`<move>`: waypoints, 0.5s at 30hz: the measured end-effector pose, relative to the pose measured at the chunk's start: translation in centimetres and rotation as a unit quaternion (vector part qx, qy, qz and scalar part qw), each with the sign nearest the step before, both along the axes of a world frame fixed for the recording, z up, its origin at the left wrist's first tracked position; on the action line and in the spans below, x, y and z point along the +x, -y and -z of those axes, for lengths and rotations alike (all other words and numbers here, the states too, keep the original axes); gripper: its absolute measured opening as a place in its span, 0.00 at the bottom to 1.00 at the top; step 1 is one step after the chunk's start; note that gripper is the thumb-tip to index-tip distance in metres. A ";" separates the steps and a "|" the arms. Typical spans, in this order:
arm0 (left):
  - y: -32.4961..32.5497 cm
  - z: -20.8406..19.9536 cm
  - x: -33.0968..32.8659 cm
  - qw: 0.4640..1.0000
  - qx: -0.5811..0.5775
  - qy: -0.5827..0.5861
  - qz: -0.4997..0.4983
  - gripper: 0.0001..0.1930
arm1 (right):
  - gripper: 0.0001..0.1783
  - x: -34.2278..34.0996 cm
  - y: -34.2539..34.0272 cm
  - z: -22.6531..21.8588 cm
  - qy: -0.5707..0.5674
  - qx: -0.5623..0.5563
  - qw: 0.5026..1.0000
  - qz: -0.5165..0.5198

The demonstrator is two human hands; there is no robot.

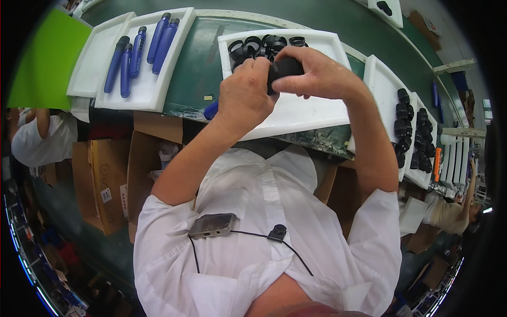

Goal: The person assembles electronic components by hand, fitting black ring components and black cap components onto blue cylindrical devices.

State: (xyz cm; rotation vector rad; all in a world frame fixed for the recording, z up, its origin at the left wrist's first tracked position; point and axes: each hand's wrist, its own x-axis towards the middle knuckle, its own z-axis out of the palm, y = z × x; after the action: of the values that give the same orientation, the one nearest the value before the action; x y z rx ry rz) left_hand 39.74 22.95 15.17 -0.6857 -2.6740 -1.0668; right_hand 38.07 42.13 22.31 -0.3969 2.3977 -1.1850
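Note:
Over the white foam tray [317, 113] in front of me, my hands meet. My right hand [314, 71] is closed around a black, ribbed cylindrical head [285, 71], thumb below and fingers over the top. My left hand [247, 90] is wrapped up against it, knuckles upward. Beside my left wrist the end of a blue tube [211, 110] sticks out, in line with the black head; my left hand covers the stretch between them. Black rings [253, 43] lie in a loose pile at the tray's far side, just beyond my fingers.
At the left, a foam tray [113, 100] holds several blue tubes with black ends [138, 52]. Trays at the right carry rows of black heads [404, 121]. A green sheet [47, 53] covers the far left. Cardboard boxes [105, 185] stand below the green bench [203, 58]. Other people sit at both sides.

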 end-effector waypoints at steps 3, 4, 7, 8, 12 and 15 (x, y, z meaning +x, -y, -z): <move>0.0 -0.2 -0.4 0.987 -0.084 -0.136 0.026 0.17 | 0.30 -0.9 -0.9 -0.9 0.090 0.078 0.990 -0.082; 0.1 -0.3 -0.3 0.973 -0.117 -0.190 0.057 0.17 | 0.30 -1.0 -0.8 -0.9 0.092 0.078 0.989 -0.081; 0.2 -0.7 -0.4 0.959 -0.137 -0.237 0.080 0.12 | 0.29 -1.0 -0.2 -0.6 0.163 0.075 0.979 -0.093; 0.4 -0.5 -0.7 0.959 -0.136 -0.237 0.079 0.12 | 0.29 -0.8 -0.1 -0.1 0.163 0.076 0.979 -0.094; 0.8 -0.2 -1.4 0.939 -0.180 -0.270 0.114 0.10 | 0.25 -0.3 0.9 0.3 0.137 0.106 0.982 -0.079; 1.0 -0.2 -1.6 0.920 -0.195 -0.314 0.128 0.08 | 0.20 0.1 1.7 0.6 0.161 0.020 0.984 -0.075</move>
State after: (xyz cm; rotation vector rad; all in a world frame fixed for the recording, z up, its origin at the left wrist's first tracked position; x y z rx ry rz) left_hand 38.15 21.96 15.36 -1.2314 -2.2572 -0.2525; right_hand 38.20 40.44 21.73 -0.3367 2.0735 -1.0436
